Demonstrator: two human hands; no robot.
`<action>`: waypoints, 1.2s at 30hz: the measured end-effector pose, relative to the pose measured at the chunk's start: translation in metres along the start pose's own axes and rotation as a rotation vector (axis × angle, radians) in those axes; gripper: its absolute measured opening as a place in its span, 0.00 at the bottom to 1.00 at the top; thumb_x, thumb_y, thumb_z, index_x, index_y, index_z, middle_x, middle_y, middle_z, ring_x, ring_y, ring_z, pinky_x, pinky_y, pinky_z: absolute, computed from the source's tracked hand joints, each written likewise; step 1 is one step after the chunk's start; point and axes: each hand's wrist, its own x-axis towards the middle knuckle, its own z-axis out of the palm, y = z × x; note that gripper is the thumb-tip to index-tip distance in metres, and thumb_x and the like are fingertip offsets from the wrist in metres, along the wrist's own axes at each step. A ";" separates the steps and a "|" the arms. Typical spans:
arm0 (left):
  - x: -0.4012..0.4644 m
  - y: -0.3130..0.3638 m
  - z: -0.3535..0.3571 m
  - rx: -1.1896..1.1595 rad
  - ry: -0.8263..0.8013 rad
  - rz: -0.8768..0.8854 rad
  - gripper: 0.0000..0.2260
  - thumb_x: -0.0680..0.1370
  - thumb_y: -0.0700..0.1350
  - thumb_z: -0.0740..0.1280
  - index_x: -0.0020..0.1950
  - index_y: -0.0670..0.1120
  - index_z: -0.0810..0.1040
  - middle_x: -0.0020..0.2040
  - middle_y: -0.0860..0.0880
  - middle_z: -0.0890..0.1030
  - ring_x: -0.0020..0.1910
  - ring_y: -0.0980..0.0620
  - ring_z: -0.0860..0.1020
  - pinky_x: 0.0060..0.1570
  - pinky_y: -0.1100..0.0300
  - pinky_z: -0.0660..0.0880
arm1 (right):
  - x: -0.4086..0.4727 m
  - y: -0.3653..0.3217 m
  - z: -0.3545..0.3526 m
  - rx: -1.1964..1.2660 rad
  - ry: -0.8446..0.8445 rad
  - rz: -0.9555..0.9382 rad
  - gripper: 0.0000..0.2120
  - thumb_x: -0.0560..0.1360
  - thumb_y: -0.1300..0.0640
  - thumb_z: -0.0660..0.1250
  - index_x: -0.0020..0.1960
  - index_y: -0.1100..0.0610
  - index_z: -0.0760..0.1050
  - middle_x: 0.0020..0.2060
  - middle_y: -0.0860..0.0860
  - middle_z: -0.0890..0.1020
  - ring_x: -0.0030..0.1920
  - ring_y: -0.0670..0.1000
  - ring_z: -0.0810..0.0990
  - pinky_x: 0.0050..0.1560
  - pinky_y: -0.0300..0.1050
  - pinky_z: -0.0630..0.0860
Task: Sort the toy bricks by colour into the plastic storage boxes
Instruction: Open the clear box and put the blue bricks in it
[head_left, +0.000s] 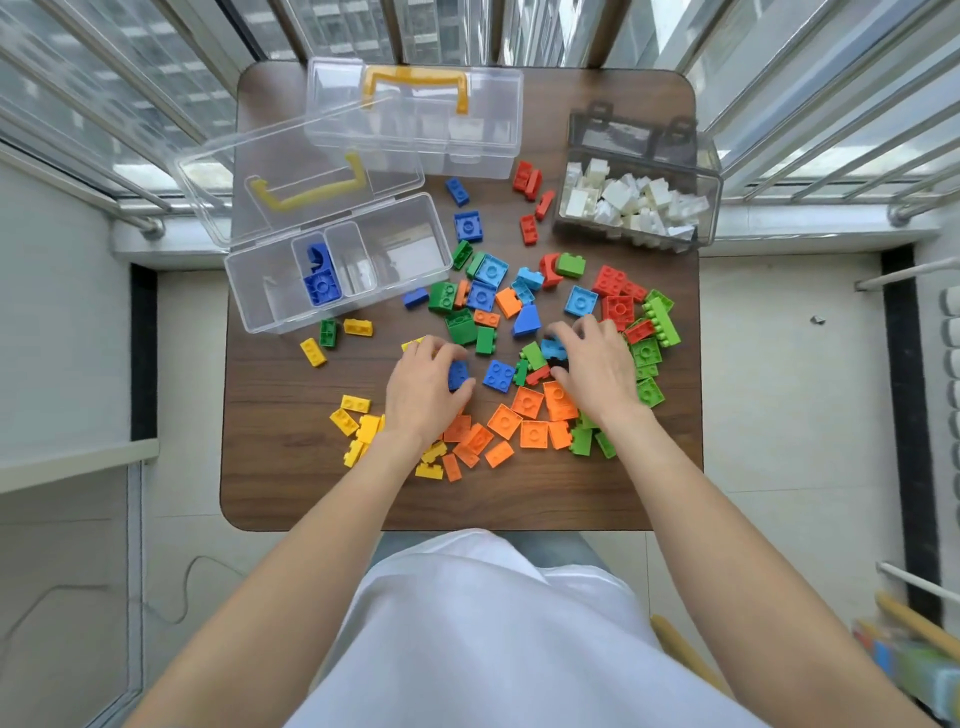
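Loose toy bricks in blue, green, red, orange and yellow lie scattered over the wooden table (291, 493). My left hand (423, 387) is curled around a dark blue brick (458, 374) near the table's middle. My right hand (595, 366) rests on the pile with its fingertips on a light blue brick (551, 347). An open clear storage box (415, 244) at the left holds two blue bricks (321, 278) in one compartment. A grey-tinted box (636, 205) at the right holds several white bricks.
A second clear box (415, 119) with a yellow handle stands shut at the back. Orange bricks (524, 421) and yellow bricks (358, 423) cluster near my wrists. Red bricks (532, 200) lie between the boxes. Window railings surround the table.
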 end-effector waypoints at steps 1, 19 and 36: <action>0.003 0.005 -0.005 -0.063 0.041 0.028 0.14 0.75 0.48 0.68 0.60 0.46 0.76 0.55 0.49 0.75 0.56 0.51 0.72 0.50 0.59 0.71 | 0.002 -0.001 0.000 -0.024 -0.017 -0.015 0.23 0.75 0.51 0.68 0.68 0.49 0.67 0.61 0.56 0.73 0.58 0.56 0.71 0.53 0.47 0.72; 0.096 0.065 0.004 0.056 -0.249 0.088 0.16 0.78 0.51 0.63 0.65 0.48 0.71 0.62 0.46 0.73 0.56 0.44 0.76 0.48 0.52 0.74 | 0.044 0.011 -0.037 -0.014 0.057 0.088 0.12 0.78 0.61 0.58 0.62 0.59 0.69 0.61 0.61 0.65 0.52 0.61 0.72 0.35 0.49 0.66; 0.071 0.057 0.005 0.281 -0.256 0.193 0.17 0.77 0.51 0.65 0.63 0.47 0.68 0.57 0.45 0.71 0.50 0.44 0.76 0.36 0.54 0.70 | 0.034 0.002 -0.014 0.023 -0.054 -0.018 0.18 0.76 0.61 0.65 0.65 0.56 0.68 0.62 0.59 0.68 0.52 0.60 0.76 0.43 0.49 0.74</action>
